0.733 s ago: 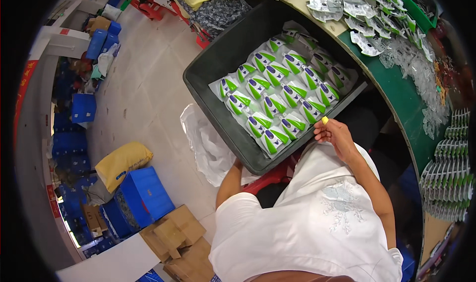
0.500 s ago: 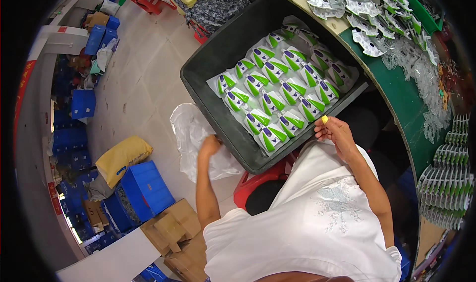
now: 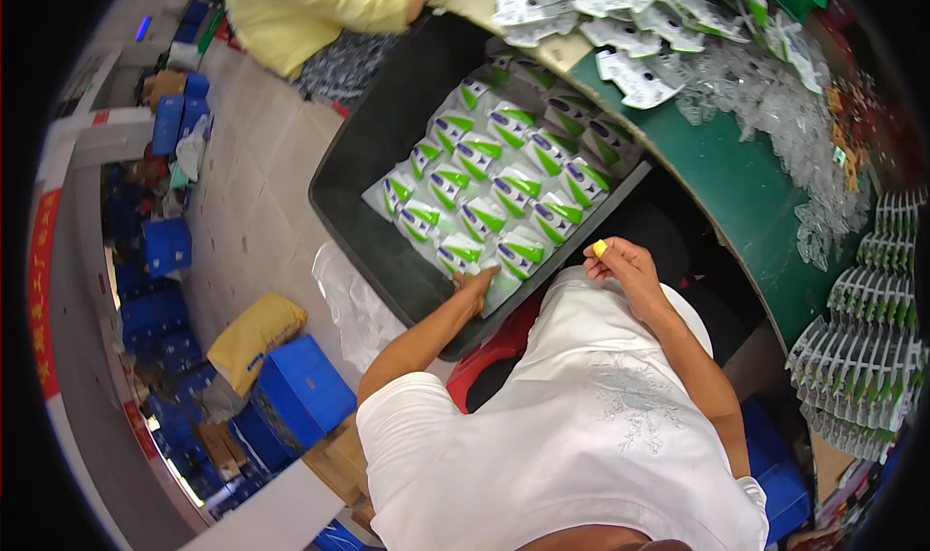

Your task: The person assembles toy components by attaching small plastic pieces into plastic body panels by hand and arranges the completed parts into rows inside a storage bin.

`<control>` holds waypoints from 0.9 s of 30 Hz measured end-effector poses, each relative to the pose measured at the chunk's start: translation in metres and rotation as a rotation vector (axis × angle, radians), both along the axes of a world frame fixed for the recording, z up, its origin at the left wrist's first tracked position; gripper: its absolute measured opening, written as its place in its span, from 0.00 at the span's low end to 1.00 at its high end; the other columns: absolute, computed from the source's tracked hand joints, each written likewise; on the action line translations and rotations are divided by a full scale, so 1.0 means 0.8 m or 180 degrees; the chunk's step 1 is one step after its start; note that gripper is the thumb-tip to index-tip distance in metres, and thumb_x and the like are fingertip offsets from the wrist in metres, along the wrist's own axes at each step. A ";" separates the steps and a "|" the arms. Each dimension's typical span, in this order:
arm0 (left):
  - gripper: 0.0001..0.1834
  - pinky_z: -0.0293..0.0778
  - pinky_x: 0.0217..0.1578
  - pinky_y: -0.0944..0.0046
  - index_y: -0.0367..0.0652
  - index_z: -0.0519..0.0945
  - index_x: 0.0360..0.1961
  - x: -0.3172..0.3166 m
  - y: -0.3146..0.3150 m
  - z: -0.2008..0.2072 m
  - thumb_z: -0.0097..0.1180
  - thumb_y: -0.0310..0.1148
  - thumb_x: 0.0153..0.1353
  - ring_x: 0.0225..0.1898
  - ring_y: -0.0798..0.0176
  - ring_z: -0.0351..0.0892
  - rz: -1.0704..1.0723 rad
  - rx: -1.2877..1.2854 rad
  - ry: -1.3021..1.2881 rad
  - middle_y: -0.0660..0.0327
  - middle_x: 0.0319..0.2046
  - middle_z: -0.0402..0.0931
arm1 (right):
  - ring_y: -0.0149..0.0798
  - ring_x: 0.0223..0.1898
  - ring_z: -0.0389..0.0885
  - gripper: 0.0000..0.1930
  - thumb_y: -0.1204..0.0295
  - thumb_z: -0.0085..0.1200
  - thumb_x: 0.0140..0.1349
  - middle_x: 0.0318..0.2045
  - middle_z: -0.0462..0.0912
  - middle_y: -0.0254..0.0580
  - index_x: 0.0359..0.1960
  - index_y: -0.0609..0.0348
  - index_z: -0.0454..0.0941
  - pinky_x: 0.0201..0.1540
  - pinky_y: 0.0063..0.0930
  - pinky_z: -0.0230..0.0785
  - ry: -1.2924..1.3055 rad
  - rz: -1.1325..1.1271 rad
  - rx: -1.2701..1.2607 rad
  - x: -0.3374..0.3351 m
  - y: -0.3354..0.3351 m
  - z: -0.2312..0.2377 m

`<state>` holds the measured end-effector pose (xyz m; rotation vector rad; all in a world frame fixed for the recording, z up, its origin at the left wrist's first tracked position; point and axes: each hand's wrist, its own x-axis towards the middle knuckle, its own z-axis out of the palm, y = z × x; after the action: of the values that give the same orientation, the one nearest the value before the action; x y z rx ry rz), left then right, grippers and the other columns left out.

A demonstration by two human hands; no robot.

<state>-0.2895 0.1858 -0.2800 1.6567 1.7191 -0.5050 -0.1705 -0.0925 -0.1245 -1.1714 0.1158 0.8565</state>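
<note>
My left hand (image 3: 475, 290) reaches into the near corner of a large black bin (image 3: 363, 224), fingers spread and touching the closest of the white-and-green plastic parts (image 3: 458, 255). Whether a part lies under its palm is hidden. These parts, with purple centres, lie in rows on a translucent sheet (image 3: 496, 297). Outside the bin's near right side, above my lap, my right hand (image 3: 628, 272) pinches a small yellow piece (image 3: 600, 248) between thumb and finger. What the piece is I cannot make out.
A green-topped table (image 3: 717, 178) curves along the right, with white plastic parts (image 3: 620, 38), clear pieces (image 3: 775, 125) and stacked green-and-white parts (image 3: 857, 348). A person in yellow (image 3: 315, 14) is beyond the bin. A white plastic bag (image 3: 349, 299) and blue crate (image 3: 305, 382) stand left.
My left hand has moved from beside the white bag outside the bin to its near corner. The right hand still pinches the yellow piece. The view has shifted, showing more of the person in yellow.
</note>
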 end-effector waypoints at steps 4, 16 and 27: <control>0.62 0.59 0.54 0.52 0.46 0.44 0.63 0.020 -0.025 0.035 0.71 0.49 0.30 0.57 0.45 0.58 0.0115 0.0257 0.0615 0.42 0.58 0.54 | 0.25 0.28 0.73 0.13 0.67 0.44 0.64 0.27 0.78 0.36 0.35 0.65 0.76 0.33 0.17 0.66 0.0121 -0.0262 -0.0063 0.013 -0.027 -0.009; 0.55 0.60 0.58 0.55 0.32 0.55 0.59 0.059 0.030 0.027 0.67 0.51 0.34 0.57 0.42 0.61 -0.0098 0.1135 0.0110 0.39 0.57 0.58 | 0.24 0.26 0.76 0.06 0.74 0.50 0.58 0.25 0.80 0.34 0.34 0.62 0.77 0.31 0.18 0.69 -0.0154 -0.0445 0.0055 0.022 -0.039 -0.042; 0.52 0.64 0.53 0.49 0.45 0.53 0.58 0.054 0.048 0.003 0.70 0.41 0.31 0.52 0.41 0.64 0.0533 0.0951 -0.0024 0.41 0.53 0.59 | 0.21 0.28 0.71 0.08 0.71 0.53 0.57 0.26 0.77 0.30 0.32 0.64 0.76 0.31 0.17 0.65 -0.3479 -0.1738 -0.1592 0.324 -0.093 0.220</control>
<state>-0.2462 0.2240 -0.2776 1.6907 1.9821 -0.1679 0.0883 -0.1670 0.0516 -1.8184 -0.2573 -0.3820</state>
